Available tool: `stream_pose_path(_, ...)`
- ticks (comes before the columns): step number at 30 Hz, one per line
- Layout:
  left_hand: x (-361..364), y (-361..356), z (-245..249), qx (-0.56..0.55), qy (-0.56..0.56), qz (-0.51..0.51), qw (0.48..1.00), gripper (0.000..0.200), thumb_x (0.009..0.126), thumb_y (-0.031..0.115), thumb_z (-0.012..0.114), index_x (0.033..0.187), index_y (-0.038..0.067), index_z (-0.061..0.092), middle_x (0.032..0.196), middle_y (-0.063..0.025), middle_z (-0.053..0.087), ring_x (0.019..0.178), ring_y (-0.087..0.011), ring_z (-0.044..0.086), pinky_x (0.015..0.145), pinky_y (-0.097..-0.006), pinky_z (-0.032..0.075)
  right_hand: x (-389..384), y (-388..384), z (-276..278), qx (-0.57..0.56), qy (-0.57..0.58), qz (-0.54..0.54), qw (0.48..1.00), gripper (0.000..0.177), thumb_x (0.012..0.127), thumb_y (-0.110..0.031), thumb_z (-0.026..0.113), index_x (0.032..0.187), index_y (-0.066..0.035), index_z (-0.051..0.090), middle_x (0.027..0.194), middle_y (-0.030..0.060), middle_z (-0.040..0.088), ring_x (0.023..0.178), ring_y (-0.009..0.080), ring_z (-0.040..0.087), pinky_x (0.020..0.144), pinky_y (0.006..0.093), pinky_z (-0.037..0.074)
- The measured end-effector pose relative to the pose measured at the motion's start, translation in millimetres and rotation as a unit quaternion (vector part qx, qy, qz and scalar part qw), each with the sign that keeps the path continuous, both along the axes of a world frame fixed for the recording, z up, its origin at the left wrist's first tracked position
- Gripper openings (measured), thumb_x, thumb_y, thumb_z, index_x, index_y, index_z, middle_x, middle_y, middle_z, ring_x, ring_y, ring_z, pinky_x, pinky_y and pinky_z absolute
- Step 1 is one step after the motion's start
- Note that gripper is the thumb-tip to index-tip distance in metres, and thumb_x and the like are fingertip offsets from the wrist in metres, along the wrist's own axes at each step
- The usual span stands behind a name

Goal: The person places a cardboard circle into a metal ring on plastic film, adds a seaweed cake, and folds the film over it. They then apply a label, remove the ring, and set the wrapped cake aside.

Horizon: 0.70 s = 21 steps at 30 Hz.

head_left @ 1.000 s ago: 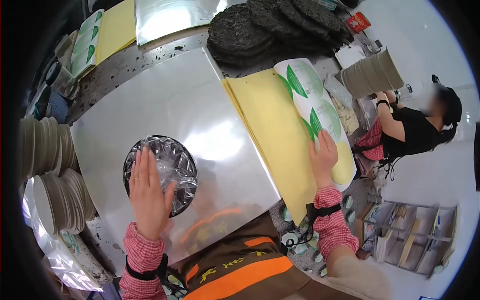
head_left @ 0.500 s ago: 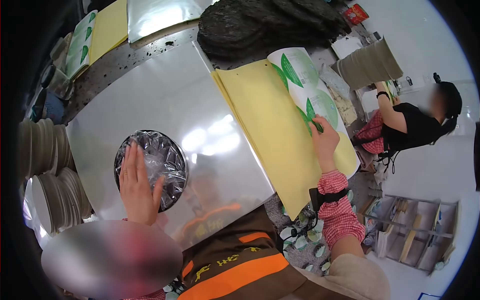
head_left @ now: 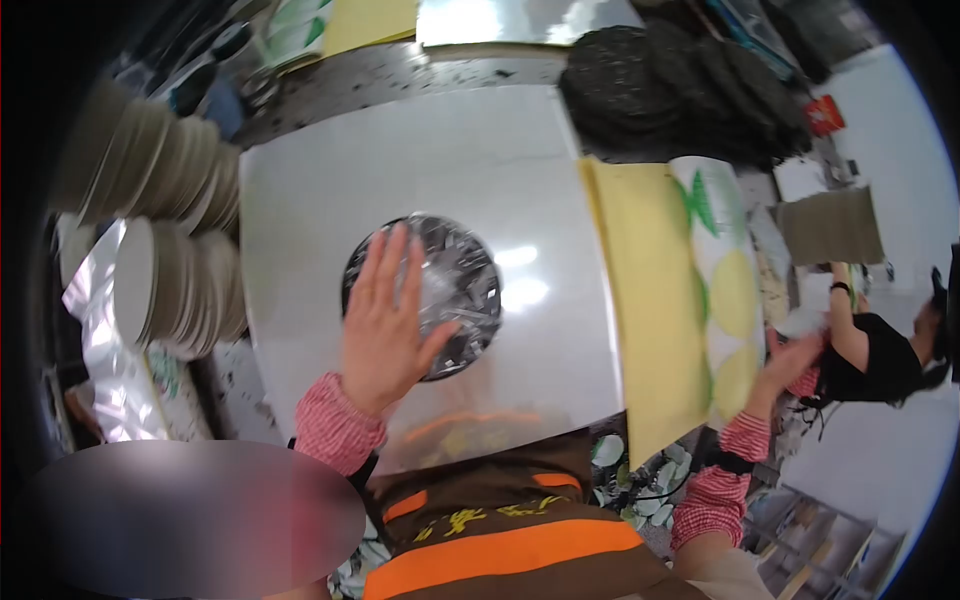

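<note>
My left hand [head_left: 385, 315] lies flat with fingers spread on a dark round disc [head_left: 465, 285] wrapped in clear, crinkled plastic. The disc rests on a shiny metal sheet [head_left: 520, 150]. To the right of the sheets, my right hand [head_left: 785, 365] is blurred by motion. At its fingertips is a pale round label [head_left: 802, 322], its print too smeared to read. Beside that hand lies a label sheet [head_left: 728, 215], white with green leaf prints and bare yellow circles, on yellow paper [head_left: 655, 300].
Dark round discs [head_left: 680, 90] are piled at the back right. Stacks of grey-beige round boards [head_left: 180, 285] stand on the left. A co-worker in black [head_left: 870, 355] is at the right, near another stack of boards [head_left: 832, 228]. Shelves [head_left: 830, 535] stand lower right.
My right hand has moved off the label sheet to the right with a label; a second yellow circle shows there now. My left hand stays on the wrapped disc. The view has shifted left.
</note>
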State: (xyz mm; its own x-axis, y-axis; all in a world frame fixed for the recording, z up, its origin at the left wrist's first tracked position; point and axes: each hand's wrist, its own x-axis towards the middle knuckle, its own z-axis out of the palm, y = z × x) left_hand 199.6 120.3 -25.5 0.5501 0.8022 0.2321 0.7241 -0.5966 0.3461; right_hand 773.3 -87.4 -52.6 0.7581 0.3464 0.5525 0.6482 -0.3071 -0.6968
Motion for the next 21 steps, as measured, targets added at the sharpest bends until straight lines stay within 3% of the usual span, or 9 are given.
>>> stream_pose_path(2, -1, 0, 0, -0.009, -0.003, 0.006, 1.000, 0.087, 0.085, 0.033, 0.072, 0.151, -0.004, 0.031, 0.158, -0.0235, 0.028, 0.147, -0.0426, 0.024, 0.117, -0.0494, 0.027, -137, 61, -24, 0.040, 0.039, 0.147, 0.988, 0.040, 0.100, -0.018, 0.052, 0.134, 0.003, 0.049, 0.131, 0.0173, 0.054, 0.129, 0.0203, 0.047, 0.082, 0.0333, 0.059)
stream_pose_path(4, 1, 2, 0, -0.001, -0.007, 0.003, 1.000, 0.074, 0.087, 0.036, 0.071, 0.145, -0.002, 0.043, 0.151, -0.0211, 0.041, 0.143, -0.0395, 0.033, 0.116, -0.0462, 0.030, -305, 132, 19, -0.206, 0.022, 0.457, 0.865, 0.060, 0.095, -0.029, 0.061, 0.141, 0.006, 0.045, 0.145, 0.0241, 0.048, 0.135, 0.0284, 0.047, 0.107, 0.0468, 0.042)
stream_pose_path(5, -3, 3, -3, 0.004, -0.006, 0.008, 1.000, 0.074, 0.087, 0.036, 0.071, 0.145, -0.002, 0.043, 0.151, -0.0211, 0.041, 0.143, -0.0395, 0.033, 0.116, -0.0462, 0.030, -324, 142, 5, -0.160, -0.154, 0.530, 0.818, 0.080, 0.088, -0.044, 0.068, 0.143, 0.007, 0.041, 0.148, 0.0271, 0.043, 0.138, 0.0356, 0.044, 0.111, 0.0480, 0.037)
stream_pose_path(7, -12, 2, -23, -0.174, -0.210, -0.043, 0.961, 0.059, 0.085, 0.028, 0.072, 0.136, 0.003, 0.055, 0.140, -0.0186, 0.054, 0.136, -0.0404, 0.042, 0.113, -0.0457, 0.035, -360, 161, 36, -0.161, -0.210, 0.615, 0.743, 0.097, 0.078, -0.055, 0.071, 0.145, 0.008, 0.038, 0.148, 0.0284, 0.041, 0.139, 0.0422, 0.040, 0.113, 0.0487, 0.036)
stream_pose_path(8, -9, -11, -48, -0.325, -0.443, 0.009, 0.835, 0.048, 0.082, 0.021, 0.073, 0.127, 0.006, 0.062, 0.129, -0.0163, 0.062, 0.127, -0.0393, 0.051, 0.109, -0.0461, 0.040, -366, 163, 37, -0.159, -0.210, 0.618, 0.741, 0.097, 0.078, -0.055, 0.071, 0.145, 0.008, 0.038, 0.148, 0.0284, 0.041, 0.139, 0.0422, 0.040, 0.113, 0.0487, 0.036)
stream_pose_path(11, -15, -5, -23, -0.167, -0.212, -0.024, 0.963, 0.050, 0.081, 0.020, 0.075, 0.126, 0.005, 0.062, 0.128, -0.0161, 0.062, 0.123, -0.0373, 0.054, 0.106, -0.0461, 0.042, -382, 159, 43, -0.311, -0.253, 0.613, 0.681, 0.096, 0.084, -0.058, 0.064, 0.147, 0.008, 0.035, 0.150, 0.0295, 0.038, 0.142, 0.0427, 0.036, 0.116, 0.0498, 0.031)
stream_pose_path(14, -10, -4, -18, -0.221, -0.276, -0.012, 0.935, 0.050, 0.080, 0.019, 0.075, 0.127, 0.006, 0.062, 0.129, -0.0151, 0.061, 0.121, -0.0371, 0.055, 0.105, -0.0447, 0.042, -380, 165, 54, -0.325, -0.192, 0.594, 0.710, 0.088, 0.092, -0.052, 0.058, 0.149, 0.008, 0.030, 0.151, 0.0285, 0.037, 0.144, 0.0406, 0.034, 0.118, 0.0534, 0.024)
stream_pose_path(19, -11, 1, -5, -0.238, -0.342, -0.018, 0.909, 0.047, 0.084, 0.020, 0.072, 0.126, 0.005, 0.060, 0.128, -0.0145, 0.061, 0.123, -0.0365, 0.054, 0.105, -0.0443, 0.042, -411, 212, 16, -0.102, 0.131, 0.689, 0.706, 0.085, 0.092, -0.051, 0.058, 0.152, 0.001, 0.030, 0.157, 0.0254, 0.029, 0.147, 0.0409, 0.027, 0.117, 0.0633, 0.014)
stream_pose_path(21, -19, 6, -6, -0.290, -0.721, 0.080, 0.624, 0.046, 0.087, 0.020, 0.069, 0.130, 0.005, 0.059, 0.120, -0.0123, 0.064, 0.111, -0.0307, 0.060, 0.097, -0.0401, 0.047, -418, 207, 17, -0.173, -0.028, 0.684, 0.708, 0.084, 0.091, -0.053, 0.057, 0.153, -0.004, 0.030, 0.159, 0.0249, 0.026, 0.148, 0.0411, 0.025, 0.116, 0.0645, 0.014)
